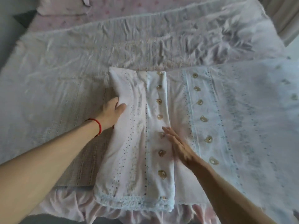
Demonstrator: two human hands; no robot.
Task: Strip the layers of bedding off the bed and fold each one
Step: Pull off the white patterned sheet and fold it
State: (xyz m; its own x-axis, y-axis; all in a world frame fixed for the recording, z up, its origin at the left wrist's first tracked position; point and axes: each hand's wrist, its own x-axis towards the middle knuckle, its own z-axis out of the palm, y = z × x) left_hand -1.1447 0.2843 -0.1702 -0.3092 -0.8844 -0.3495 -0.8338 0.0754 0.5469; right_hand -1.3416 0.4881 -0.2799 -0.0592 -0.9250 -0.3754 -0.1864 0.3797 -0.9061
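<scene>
Folding is the step in hand, as the head view shows it: a white embroidered sheet (140,126) lies on the bed (48,78), its near part doubled into a long narrow panel, while the rest of it spreads flat to the right. The left hand (113,113) grips the panel's thick left fold, thumb on top and fingers tucked under the cloth. The right hand (176,143) lies flat with straight fingers, pressing the panel's right edge beside a row of beige bear motifs (160,117). A red cord bracelet (97,125) circles the left wrist. Under the sheet sit a woven mat (77,143) and a rumpled pale cover (145,38); a pink floral pillow (61,7) rests at the far end, and a pink ruffled skirt (80,206) hangs at the near edge.

Judging by this, the next move calls for rolling the gripped fold rightward over the flat part, keeping the lace hem (134,204) aligned while the right hand moves clear.
</scene>
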